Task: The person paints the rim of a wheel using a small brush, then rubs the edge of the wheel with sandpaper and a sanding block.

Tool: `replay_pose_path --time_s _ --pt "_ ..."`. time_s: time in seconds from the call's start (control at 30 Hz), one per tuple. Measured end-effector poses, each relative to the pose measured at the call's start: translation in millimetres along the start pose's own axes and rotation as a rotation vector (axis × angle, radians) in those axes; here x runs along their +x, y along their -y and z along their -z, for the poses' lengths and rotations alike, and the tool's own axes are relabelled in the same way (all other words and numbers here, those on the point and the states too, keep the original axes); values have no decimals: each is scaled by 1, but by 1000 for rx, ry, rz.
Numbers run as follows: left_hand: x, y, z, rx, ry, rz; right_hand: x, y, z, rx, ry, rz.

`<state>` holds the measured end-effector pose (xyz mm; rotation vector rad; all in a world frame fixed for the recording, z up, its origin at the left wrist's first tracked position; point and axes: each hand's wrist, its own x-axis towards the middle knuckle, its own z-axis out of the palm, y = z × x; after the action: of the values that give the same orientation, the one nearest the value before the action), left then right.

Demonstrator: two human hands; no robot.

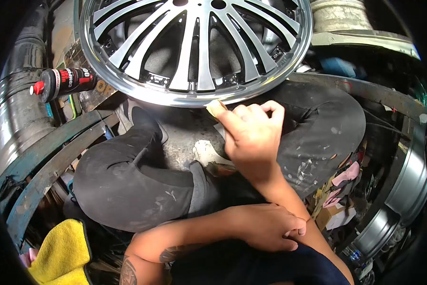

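My right hand (254, 135) is closed in a pinch on a small folded tan piece of sandpaper (215, 108), held against the outer lip of an alloy wheel (198, 61). The wheel has machined silver spokes, dark pockets and a shiny polished rim; its top is cut off by the view. My left hand (269, 228) rests across my right forearm with its fingers loosely curled and nothing visible in them. Both hands are bare.
A black bottle of compound (67, 83) with a red cap lies left of the wheel. A yellow cloth (61, 251) hangs at lower left. Metal frame bars (56, 156) flank my legs. More wheel rims (406, 185) stand at right, near a small cardboard box (336, 216).
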<state>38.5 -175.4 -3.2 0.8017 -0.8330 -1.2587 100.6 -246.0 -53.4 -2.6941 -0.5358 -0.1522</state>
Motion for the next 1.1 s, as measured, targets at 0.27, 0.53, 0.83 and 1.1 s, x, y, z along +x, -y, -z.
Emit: replay_pose_path --time_s 0.27,0.53,0.83,1.1 --pt "1 -7 7 22 108 79 -2 3 -4 41 -12 -10" --pt "4 -2 8 13 138 99 -1 3 -2 30 9 4" --pt "6 1 12 -1 179 123 -21 -16 24 767 -186 -463" --pt "8 13 7 -31 156 79 -26 -12 19 1298 -3 -595"
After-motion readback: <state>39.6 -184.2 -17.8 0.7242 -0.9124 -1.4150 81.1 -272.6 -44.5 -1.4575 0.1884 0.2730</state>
